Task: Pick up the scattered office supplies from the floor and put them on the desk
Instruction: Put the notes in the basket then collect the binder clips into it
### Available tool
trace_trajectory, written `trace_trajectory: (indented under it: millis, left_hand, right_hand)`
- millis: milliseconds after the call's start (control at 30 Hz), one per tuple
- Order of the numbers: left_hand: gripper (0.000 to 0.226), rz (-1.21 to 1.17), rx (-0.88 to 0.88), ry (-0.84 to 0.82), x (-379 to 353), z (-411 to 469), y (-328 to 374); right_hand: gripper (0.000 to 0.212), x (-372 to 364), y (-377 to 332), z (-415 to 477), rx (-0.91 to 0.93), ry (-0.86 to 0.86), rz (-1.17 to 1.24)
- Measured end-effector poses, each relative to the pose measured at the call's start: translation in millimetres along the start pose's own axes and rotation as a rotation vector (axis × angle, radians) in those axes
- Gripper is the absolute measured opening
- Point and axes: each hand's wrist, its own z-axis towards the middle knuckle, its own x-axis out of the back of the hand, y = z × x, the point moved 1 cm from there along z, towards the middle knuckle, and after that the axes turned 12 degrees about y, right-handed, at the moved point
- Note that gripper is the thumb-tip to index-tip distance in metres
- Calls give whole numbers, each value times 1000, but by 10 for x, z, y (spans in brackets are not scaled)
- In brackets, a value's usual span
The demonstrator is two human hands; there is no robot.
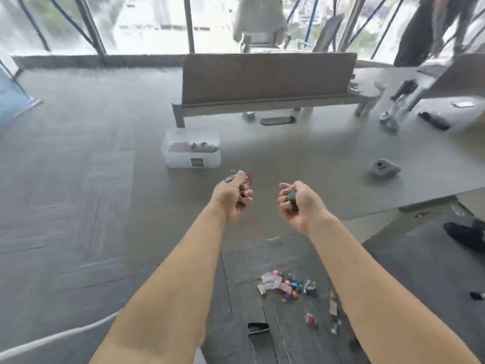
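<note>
Both arms reach forward over the grey desk (301, 164). My left hand (232, 197) grips a bunch of small clips, with metal loops and a red piece sticking out above the fingers. My right hand (294, 203) holds several small coloured supplies, a teal one showing at the top. Below, on the dark floor, lies a scatter of coloured clips and pins (291, 285) with a clear plastic piece. A black binder clip (258, 328) lies nearer me, and a red clip (310, 318) to its right. The picture is blurred by motion.
A clear plastic box (191, 149) with coloured contents stands on the desk ahead. A grey partition (267, 77) runs behind it. A grey device (384, 168) and black items (433, 120) lie at the right. A white cable (52, 338) crosses the floor at lower left.
</note>
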Motion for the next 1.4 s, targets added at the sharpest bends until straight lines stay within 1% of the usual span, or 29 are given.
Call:
trace_trajectory:
  millis: [67,133,200,267,333,367,433,500,533,600,667,733,767,800,833,867,933,967,1067,1200,1300,1400]
  left_hand:
    - [27,135,-92,29,22,218,320]
    - [25,274,-178,62,106,529,740]
    - [28,555,-273,134,212,935,1287]
    - [28,818,-304,182,339,1373,1754]
    - [23,992,-309,193,471,1779,2106]
    - [21,1043,-298,198,536,1962,2230]
    - [20,1072,-240,211,638,2255,2390]
    - [22,1071,-182,217,732,2560,2457]
    - [24,1038,-139,208,767,2698,2462]
    - [38,926,-27,208,801,2886,2462]
    - [48,833,91,202,768,2938,2477]
    - [62,772,217,179,727,2954,2508]
    - [68,753,253,179,717,2972,2530]
    - [68,740,273,185,709,2998,2547]
    - [62,756,268,205,711,3023,2558]
    - [51,806,239,233,702,3034,2568]
    - [28,933,128,298,692,3062,2575]
    - [23,966,78,326,674,3057,2574]
    - [29,955,35,339,628,3024,2569]
    - [28,895,22,326,650,2999,2561]
    - [26,868,-9,306,598,2905,2524]
    - [21,873,-10,215,444,2697,2383]
  right_hand:
    - [22,-316,-144,119,19,4,-25]
    - [20,-756,-271,310,51,-6,-51]
    - [21,-1328,-347,607,66,7,-69]
    - [20,-1862,-320,963,55,37,-92]
    - [17,-2334,-208,1354,30,71,-179]
    - [16,-2554,-140,1539,13,76,-234]
    - [13,-2917,-7,1854,-21,76,-314]
    - [6,-3208,95,2132,-24,106,-383]
    - [9,-3316,141,2263,-12,120,-418]
    - [25,-3443,188,2451,-11,118,-489]
    - [36,-3499,162,2494,-52,104,-529]
    - [51,-3491,65,2475,-79,67,-565]
    - [58,-3471,0,2480,-89,40,-583]
    - [65,-3448,-63,2496,-99,18,-593]
    - [68,-3420,-132,2483,-106,6,-599]
    - [69,-3399,-184,2489,-110,1,-600]
    - [66,-3367,-285,2470,-95,-4,-610]
    - [65,-3352,-322,2448,-78,-5,-619]
    - [61,-3306,-367,2405,-46,-16,-627]
    - [57,-3245,-331,2340,39,18,-662]
    - [46,-3123,-334,2251,140,65,-683]
    - [29,-2815,-397,2023,287,77,-801]
